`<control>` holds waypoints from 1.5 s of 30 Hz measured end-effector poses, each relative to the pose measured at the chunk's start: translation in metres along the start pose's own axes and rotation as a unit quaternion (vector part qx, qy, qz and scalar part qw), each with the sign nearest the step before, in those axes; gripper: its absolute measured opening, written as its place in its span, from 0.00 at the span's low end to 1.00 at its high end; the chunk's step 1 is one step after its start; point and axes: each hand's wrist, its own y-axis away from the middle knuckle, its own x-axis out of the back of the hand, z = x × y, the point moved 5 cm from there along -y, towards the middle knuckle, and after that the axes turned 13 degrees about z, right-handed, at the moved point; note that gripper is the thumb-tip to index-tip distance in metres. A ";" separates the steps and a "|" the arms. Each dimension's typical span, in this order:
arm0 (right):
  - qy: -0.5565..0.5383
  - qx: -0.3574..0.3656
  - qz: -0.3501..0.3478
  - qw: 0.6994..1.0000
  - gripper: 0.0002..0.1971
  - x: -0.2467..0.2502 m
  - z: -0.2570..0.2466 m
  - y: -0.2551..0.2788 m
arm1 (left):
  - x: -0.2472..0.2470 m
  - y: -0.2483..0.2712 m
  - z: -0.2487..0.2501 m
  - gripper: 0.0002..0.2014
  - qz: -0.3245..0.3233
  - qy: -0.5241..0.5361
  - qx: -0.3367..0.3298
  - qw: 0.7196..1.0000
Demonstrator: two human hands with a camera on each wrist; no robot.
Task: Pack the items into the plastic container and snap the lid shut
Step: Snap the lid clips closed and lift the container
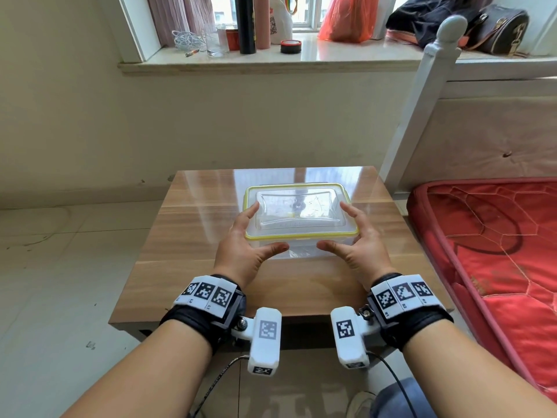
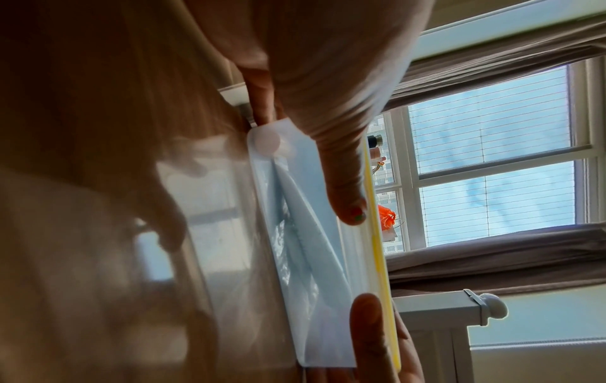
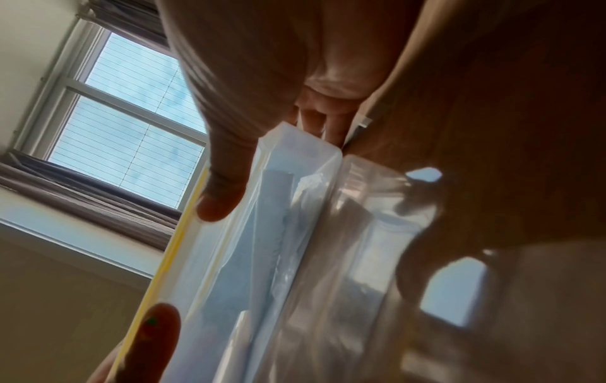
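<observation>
A clear plastic container (image 1: 301, 251) stands on the wooden table (image 1: 193, 236), with its yellow-rimmed lid (image 1: 297, 211) lying on top. My left hand (image 1: 266, 227) cups the near left corner, fingers straight along the short side and thumb on the front wall. At the near right corner my right hand (image 1: 333, 226) mirrors it. In the left wrist view the left thumb (image 2: 347, 191) lies on the container wall (image 2: 305, 259) just under the yellow seal (image 2: 382, 259). The right thumb (image 3: 223, 191) touches the container (image 3: 255, 259) likewise. Pale folded packets show dimly through the walls.
The table is small, with floor to its left and a red mattress (image 1: 497, 242) and white bedpost (image 1: 434, 95) close on the right. Behind it is a wall under a windowsill (image 1: 271, 63) holding bottles, a glass and bags.
</observation>
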 end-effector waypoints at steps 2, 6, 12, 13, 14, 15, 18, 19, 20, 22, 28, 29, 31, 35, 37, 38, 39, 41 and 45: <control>0.004 0.002 0.002 1.000 0.44 0.000 0.002 -0.001 | 0.000 0.001 0.000 0.49 0.000 0.000 0.005 1.000; 0.006 0.000 -0.016 1.000 0.43 -0.001 0.003 -0.001 | 0.000 0.003 0.004 0.49 -0.005 -0.004 -0.003 1.000; -0.012 -0.031 -0.035 0.999 0.48 0.003 -0.005 0.003 | 0.002 0.007 0.004 0.56 -0.021 0.043 0.013 0.999; -0.010 -0.040 -0.032 0.999 0.50 0.002 -0.004 0.003 | 0.002 0.007 0.001 0.56 -0.018 0.052 0.019 0.998; -0.005 -0.050 -0.027 0.998 0.53 0.001 -0.002 0.003 | 0.001 0.007 -0.001 0.55 -0.016 0.048 0.025 0.998; -0.003 -0.061 -0.019 0.998 0.55 0.000 0.002 0.001 | 0.001 0.007 -0.004 0.54 -0.015 0.039 0.034 0.999; -0.007 -0.088 -0.011 0.996 0.51 -0.004 0.028 -0.009 | -0.001 0.005 -0.012 0.52 -0.015 0.035 0.050 0.998; -0.011 -0.091 -0.009 0.996 0.49 -0.006 0.037 -0.014 | -0.002 0.004 -0.014 0.51 -0.012 0.038 0.053 0.998; -0.021 -0.092 -0.007 0.996 0.50 -0.007 0.043 -0.017 | -0.002 0.003 -0.015 0.49 -0.008 0.043 0.056 0.997; -0.033 -0.093 -0.002 0.995 0.53 -0.008 0.037 -0.017 | 0.000 0.002 -0.011 0.45 0.002 0.054 0.061 0.997; -0.048 -0.095 -0.011 0.994 0.58 -0.020 0.017 -0.021 | 0.013 -0.005 -0.006 0.37 0.026 0.071 0.061 0.995; -0.052 -0.092 -0.016 0.994 0.57 -0.024 0.012 -0.022 | 0.017 -0.008 -0.006 0.34 0.032 0.071 0.059 0.995; -0.060 -0.086 -0.030 0.994 0.55 -0.035 0.000 -0.022 | 0.026 -0.015 -0.002 0.27 0.043 0.066 0.057 0.995; -0.087 -0.097 -0.057 0.990 0.49 -0.065 -0.016 -0.026 | 0.053 -0.036 -0.003 0.25 0.078 0.056 0.061 0.994; -0.096 -0.093 -0.068 0.989 0.45 -0.081 -0.026 -0.030 | 0.066 -0.047 -0.002 0.25 0.087 0.048 0.059 0.993; -0.098 -0.094 -0.072 0.988 0.42 -0.087 -0.031 -0.032 | 0.071 -0.053 -0.001 0.24 0.091 0.044 0.056 0.993; -0.099 -0.095 -0.076 0.988 0.39 -0.095 -0.038 -0.034 | 0.077 -0.059 -0.001 0.22 0.095 0.039 0.053 0.993; -0.102 -0.099 -0.081 0.987 0.34 -0.108 -0.048 -0.037 | 0.088 -0.071 -0.001 0.22 0.105 0.038 0.055 0.992; -0.106 -0.112 -0.088 0.984 0.33 -0.136 -0.056 -0.045 | 0.106 -0.096 -0.006 0.25 0.130 0.032 0.060 0.989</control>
